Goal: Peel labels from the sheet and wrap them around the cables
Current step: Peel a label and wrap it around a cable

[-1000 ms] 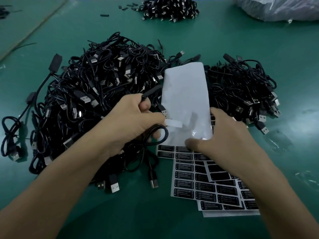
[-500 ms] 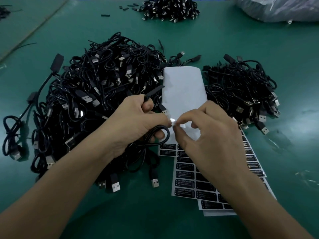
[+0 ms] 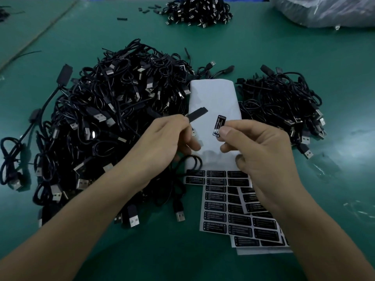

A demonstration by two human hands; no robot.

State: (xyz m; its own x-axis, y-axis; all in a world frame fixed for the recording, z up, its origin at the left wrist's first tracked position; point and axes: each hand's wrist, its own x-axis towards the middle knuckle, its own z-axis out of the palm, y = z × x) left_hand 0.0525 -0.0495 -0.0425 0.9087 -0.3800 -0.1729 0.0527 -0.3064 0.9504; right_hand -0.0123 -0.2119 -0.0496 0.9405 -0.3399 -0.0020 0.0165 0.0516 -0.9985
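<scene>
Green matte counter point(image 3: 263, 47) is heaped with glossy black cables point(image 3: 113, 110). Small rectangular label point(image 3: 219, 124) is pinched in right hand point(image 3: 261, 157) grip; flat cable end point(image 3: 197, 116) is pinched by left hand point(image 3: 162, 142) (label sheet point(image 3: 221, 218) lies just below).

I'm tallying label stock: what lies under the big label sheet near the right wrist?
A second label sheet pokes out from under the big label sheet at its near right corner. The top sheet and the right forearm cover the rest; whether more lie below cannot be seen.
</scene>
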